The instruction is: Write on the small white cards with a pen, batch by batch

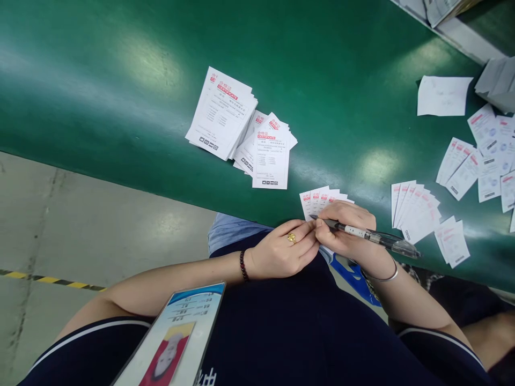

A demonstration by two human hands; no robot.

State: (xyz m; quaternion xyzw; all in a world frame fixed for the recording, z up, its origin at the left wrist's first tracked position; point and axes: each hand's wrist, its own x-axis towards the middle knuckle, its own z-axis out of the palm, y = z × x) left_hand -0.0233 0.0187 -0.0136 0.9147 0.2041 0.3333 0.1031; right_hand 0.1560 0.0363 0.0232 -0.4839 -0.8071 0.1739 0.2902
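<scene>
My right hand (348, 228) is closed around a pen (370, 236) with a clear barrel, its tip against the fanned certificate cards (317, 201) at the table's front edge. My left hand (289, 246), with a gold ring on one finger, is closed at the lower left side of these cards, its fingers pressed together. Both hands cover the lower part of the fan. Up and to the left are a thick stack of white certificate cards (221, 115) and a looser pile of the same cards (270, 161), all with red headings.
On the green table (322, 69), more fanned cards (418, 212) and a smaller group (453, 241) lie to the right. Further cards with blue stamps (488, 161), a blank paper (444, 96) and a grey-white stack (497, 83) are at the far right. Another person's arm (488, 335) shows lower right.
</scene>
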